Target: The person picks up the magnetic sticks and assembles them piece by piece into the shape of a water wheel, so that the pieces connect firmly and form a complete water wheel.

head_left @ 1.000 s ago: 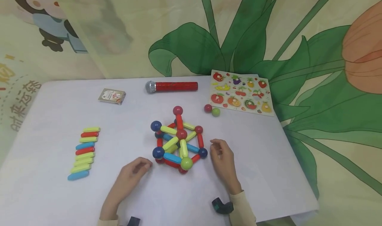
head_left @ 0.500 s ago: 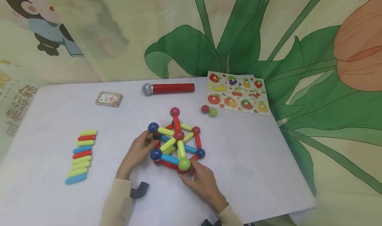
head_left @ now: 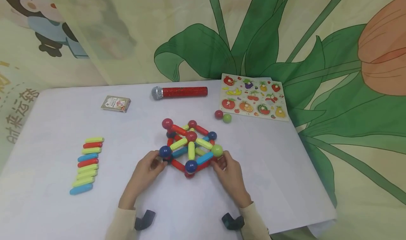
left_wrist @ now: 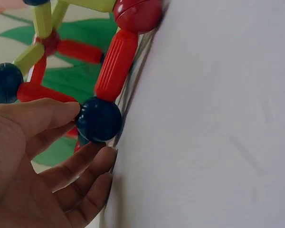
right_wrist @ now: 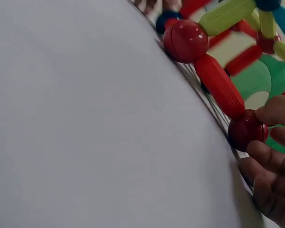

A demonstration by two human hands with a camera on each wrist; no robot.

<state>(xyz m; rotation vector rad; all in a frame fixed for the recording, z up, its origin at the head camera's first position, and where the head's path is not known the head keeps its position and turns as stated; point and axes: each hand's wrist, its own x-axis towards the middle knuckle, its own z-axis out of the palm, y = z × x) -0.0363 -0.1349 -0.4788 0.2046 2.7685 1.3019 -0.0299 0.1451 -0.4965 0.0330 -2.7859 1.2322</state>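
On the white table (head_left: pixel 285 183), a ball-and-rod frame (head_left: pixel 191 150) stood at the middle, seemingly on its lower balls for a broad footing. To its left, a row of rods (head_left: pixel 87 167) lay side by side, likely for easy picking. The left hand (head_left: pixel 144 173) and right hand (head_left: pixel 233 176) flanked the frame's near half, wrists angled inward, probably to steady it evenly. The left thumb and fingers pinched a low dark blue ball (left_wrist: pixel 99 118), the right ones a low red ball (right_wrist: pixel 247 129). At the far right, two smaller loose balls (head_left: pixel 219 114) sat together.
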